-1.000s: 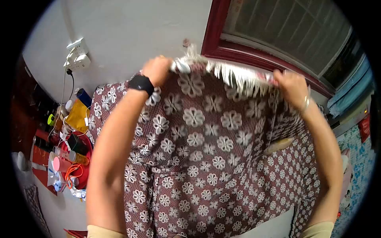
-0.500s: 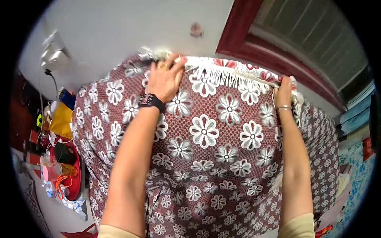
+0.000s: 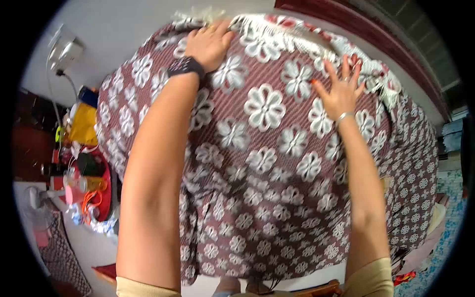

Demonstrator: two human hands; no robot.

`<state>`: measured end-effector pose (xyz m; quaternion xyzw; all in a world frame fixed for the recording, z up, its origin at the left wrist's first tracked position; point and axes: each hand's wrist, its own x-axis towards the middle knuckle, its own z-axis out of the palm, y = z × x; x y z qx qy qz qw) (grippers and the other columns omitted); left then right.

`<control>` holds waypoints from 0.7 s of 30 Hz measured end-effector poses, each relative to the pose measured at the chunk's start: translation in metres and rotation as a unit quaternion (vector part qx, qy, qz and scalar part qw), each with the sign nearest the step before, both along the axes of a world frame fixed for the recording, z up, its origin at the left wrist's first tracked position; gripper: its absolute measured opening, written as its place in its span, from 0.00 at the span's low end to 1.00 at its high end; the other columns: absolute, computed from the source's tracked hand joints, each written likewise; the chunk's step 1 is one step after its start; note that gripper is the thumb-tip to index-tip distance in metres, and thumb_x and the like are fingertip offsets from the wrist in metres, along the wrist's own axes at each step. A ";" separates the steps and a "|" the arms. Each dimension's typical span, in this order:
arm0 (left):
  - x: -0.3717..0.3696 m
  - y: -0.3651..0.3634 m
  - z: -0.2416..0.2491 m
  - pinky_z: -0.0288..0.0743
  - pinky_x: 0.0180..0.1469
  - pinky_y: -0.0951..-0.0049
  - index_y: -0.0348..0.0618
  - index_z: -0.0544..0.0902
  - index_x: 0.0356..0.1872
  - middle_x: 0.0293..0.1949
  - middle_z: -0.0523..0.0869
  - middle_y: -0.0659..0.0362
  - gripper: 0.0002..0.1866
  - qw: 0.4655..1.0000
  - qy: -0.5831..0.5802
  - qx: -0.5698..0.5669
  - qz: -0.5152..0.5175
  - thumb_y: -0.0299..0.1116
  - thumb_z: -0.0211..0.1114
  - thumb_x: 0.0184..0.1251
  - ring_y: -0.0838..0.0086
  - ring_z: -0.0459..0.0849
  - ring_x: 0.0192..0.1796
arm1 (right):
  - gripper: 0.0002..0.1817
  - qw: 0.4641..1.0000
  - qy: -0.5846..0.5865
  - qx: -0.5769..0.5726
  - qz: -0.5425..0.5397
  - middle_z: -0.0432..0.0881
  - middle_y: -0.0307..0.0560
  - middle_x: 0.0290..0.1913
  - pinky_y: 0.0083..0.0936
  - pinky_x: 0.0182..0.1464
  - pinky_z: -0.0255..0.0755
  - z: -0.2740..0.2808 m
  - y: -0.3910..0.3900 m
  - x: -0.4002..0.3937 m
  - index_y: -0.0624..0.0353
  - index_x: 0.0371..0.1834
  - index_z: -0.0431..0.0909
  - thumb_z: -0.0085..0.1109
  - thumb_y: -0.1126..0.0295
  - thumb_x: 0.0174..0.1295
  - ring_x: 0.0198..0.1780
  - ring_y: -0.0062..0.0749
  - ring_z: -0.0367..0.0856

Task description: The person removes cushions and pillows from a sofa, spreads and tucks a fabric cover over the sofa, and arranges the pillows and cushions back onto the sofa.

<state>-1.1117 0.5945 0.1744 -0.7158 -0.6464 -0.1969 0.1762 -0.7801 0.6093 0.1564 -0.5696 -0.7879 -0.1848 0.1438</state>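
Note:
A maroon fabric cover with white flower shapes drapes over something large that it hides. Along its far edge runs a white fringe, beside a folded strip with red flowers. My left hand, with a dark band at the wrist, lies flat on the cover near the far edge, its fingers reaching toward the fringe. Fingers spread, my right hand rests on the cover just below the fringe at the right. A thin bracelet circles that wrist. Neither hand holds anything that I can see.
Left of the cover, a red tray carries jars, a dark box and an orange cord. Above it sit a yellow cloth and a wall socket with a white plug. A dark red frame borders the far wall.
My right hand has let go of the cover's edge and spread its fingers on the cloth, slightly left. The view has tilted down, so the far edge appears higher.

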 end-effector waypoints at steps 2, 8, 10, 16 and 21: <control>0.013 -0.043 0.000 0.59 0.61 0.48 0.56 0.60 0.66 0.67 0.61 0.52 0.26 0.998 0.011 0.055 -0.014 0.37 0.46 0.65 0.50 0.65 0.63 | 0.36 0.999 -0.016 0.027 -0.006 0.39 0.37 0.74 0.67 0.66 0.30 -0.003 0.003 0.001 0.25 0.67 0.56 0.37 0.29 0.54 0.74 0.49 0.29; 0.051 -0.410 -0.074 0.55 0.64 0.43 0.52 0.65 0.61 0.67 0.59 0.50 0.27 0.961 -0.057 -0.219 -0.161 0.28 0.53 0.57 0.57 0.60 0.68 | 0.32 0.973 -0.165 -0.059 -0.152 0.43 0.42 0.74 0.69 0.63 0.37 0.046 -0.047 -0.037 0.28 0.69 0.53 0.34 0.36 0.61 0.72 0.62 0.34; 0.061 -0.555 -0.106 0.56 0.64 0.44 0.57 0.61 0.64 0.69 0.55 0.52 0.34 0.886 0.011 -0.424 -0.188 0.30 0.59 0.52 0.57 0.59 0.68 | 0.26 0.959 -0.240 0.038 -0.145 0.46 0.46 0.73 0.65 0.61 0.46 0.043 -0.059 -0.051 0.39 0.67 0.58 0.38 0.49 0.66 0.69 0.68 0.43; 0.042 -0.854 -0.132 0.64 0.60 0.57 0.47 0.69 0.58 0.59 0.70 0.47 0.22 0.739 -0.152 -0.637 0.158 0.32 0.53 0.61 0.56 0.69 0.62 | 0.26 0.955 -0.067 0.002 0.289 0.57 0.57 0.66 0.53 0.65 0.51 -0.001 -0.267 -0.071 0.58 0.57 0.67 0.55 0.70 0.51 0.67 0.56 0.52; 0.003 -0.949 -0.139 0.68 0.58 0.60 0.42 0.68 0.58 0.56 0.71 0.44 0.26 0.679 -0.257 -0.597 0.341 0.31 0.60 0.57 0.52 0.72 0.57 | 0.28 0.877 -0.137 -0.359 0.287 0.53 0.60 0.67 0.54 0.64 0.50 -0.058 -0.434 -0.028 0.58 0.56 0.67 0.60 0.62 0.50 0.68 0.55 0.51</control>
